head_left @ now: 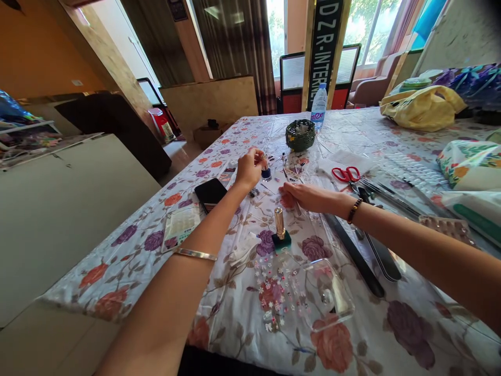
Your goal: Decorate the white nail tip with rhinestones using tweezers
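Observation:
My left hand (pixel 249 169) reaches out over the table, its fingers closed round the top of a small dark blue nail polish bottle (pixel 266 174). My right hand (pixel 297 196) is a little nearer and to the right, with its fingers pinched together; a thin pale piece shows below them, too small to name. Between my forearms stands a dark green nail polish bottle (pixel 281 240) with a gold cap. Closer to me, small pink and white flower decorations (pixel 274 287) lie scattered beside a clear plastic box (pixel 326 295).
Red-handled scissors (pixel 346 174), black nail files (pixel 354 256) and several thin tools lie right. A black phone (pixel 210 193) and a nail tip sheet (pixel 180 225) are left. Farther back stand a dark woven basket (pixel 300 137), a water bottle (pixel 319 108) and a yellow bag (pixel 422 108).

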Demonstrator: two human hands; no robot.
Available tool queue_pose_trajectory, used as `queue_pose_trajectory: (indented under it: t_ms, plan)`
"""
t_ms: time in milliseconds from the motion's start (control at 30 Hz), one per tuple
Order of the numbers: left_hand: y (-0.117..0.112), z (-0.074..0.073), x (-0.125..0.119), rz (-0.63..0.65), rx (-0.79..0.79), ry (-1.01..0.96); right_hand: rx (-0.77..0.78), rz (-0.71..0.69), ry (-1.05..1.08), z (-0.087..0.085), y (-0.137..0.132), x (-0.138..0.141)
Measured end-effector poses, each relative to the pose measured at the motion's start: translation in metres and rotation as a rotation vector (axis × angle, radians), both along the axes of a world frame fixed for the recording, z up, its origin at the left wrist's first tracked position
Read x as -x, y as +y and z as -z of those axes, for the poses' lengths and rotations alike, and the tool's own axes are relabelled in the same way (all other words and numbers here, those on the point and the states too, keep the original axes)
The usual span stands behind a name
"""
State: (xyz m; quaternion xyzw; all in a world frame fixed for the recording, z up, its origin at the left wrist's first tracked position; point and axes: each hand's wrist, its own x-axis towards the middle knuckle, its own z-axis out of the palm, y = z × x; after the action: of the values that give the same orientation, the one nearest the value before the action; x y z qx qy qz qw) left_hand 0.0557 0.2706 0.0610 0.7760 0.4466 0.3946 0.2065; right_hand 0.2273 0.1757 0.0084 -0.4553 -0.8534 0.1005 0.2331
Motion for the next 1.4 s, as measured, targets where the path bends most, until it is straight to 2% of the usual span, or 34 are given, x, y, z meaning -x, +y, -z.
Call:
queue_pose_trajectory:
  t_ms: [167, 367, 533, 667, 800, 867, 967, 1033, 1133, 1233, 1400]
  plan:
    - [-0.014, -0.012, 0.009, 0.102, 0.013, -0.023, -0.034, 0.042, 0.040, -0.011, -0.003, -0.002]
    - [-0.040, -0.025, 0.012, 0.336, 0.075, -0.014, -0.141, 0.141, 0.247, -0.045, -0.022, -0.001]
    - [-0.058, -0.046, 0.006, 0.502, 0.128, -0.001, -0.150, 0.223, 0.376, -0.067, -0.032, 0.009]
    - [-0.071, -0.062, 0.005, 0.524, 0.115, 0.034, -0.164, 0.288, 0.452, -0.078, -0.041, 0.016]
    - [-0.093, -0.067, 0.007, 0.515, 0.106, 0.041, -0.155, 0.277, 0.481, -0.086, -0.060, 0.019]
    - [-0.107, -0.067, 0.009, 0.535, 0.123, 0.031, -0.155, 0.267, 0.482, -0.088, -0.071, 0.018]
    - [-0.124, -0.063, 0.019, 0.526, 0.136, -0.010, -0.176, 0.330, 0.457, -0.089, -0.087, 0.015]
    - [-0.131, -0.060, 0.031, 0.436, 0.148, -0.041, -0.166, 0.371, 0.439, -0.088, -0.097, 0.012]
    - [-0.132, -0.052, 0.054, 0.299, 0.301, 0.045, -0.116, 0.365, 0.419, -0.083, -0.109, 0.008]
    - [-0.132, -0.036, 0.072, 0.279, 0.480, 0.224, -0.053, 0.321, 0.416, -0.074, -0.117, 0.008]
    - [-0.150, -0.003, 0.071, 0.218, 0.398, 0.324, 0.027, 0.300, 0.419, -0.051, -0.119, 0.012]
